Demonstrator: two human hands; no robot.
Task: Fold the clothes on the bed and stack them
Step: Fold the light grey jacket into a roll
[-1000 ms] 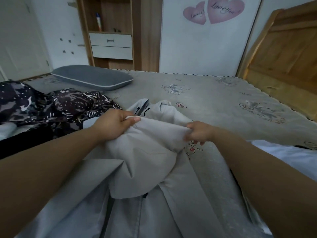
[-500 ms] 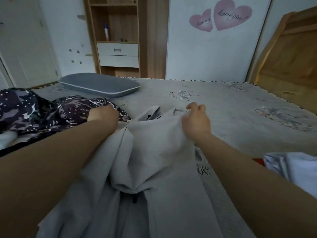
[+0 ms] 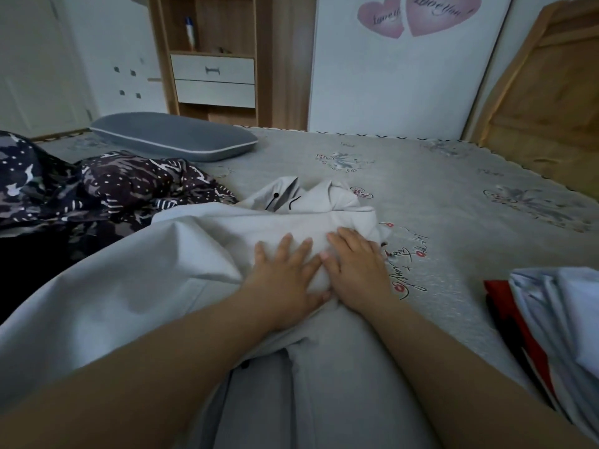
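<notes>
Both hands have let go of the cloth they were gripping a moment ago and now lie flat on it. On the pale grey garment (image 3: 201,254), the left hand (image 3: 285,280) presses with its fingers spread and straight, palm down; the right hand (image 3: 356,270) presses just beside it, fingers straight too, and the two hands touch at the thumbs. Neither hand grasps anything. This garment is spread across the near part of the grey patterned bedspread (image 3: 453,202), with its folded-over part under the palms and its collar with black cords (image 3: 285,197) bunched just beyond the fingers. Left of it lies a dark camouflage-patterned heap of clothes (image 3: 97,186). Farther off, a grey-blue pillow (image 3: 171,137) rests on the bed. Near the right edge sits a light blue garment (image 3: 560,319) over a red cloth (image 3: 515,319).
</notes>
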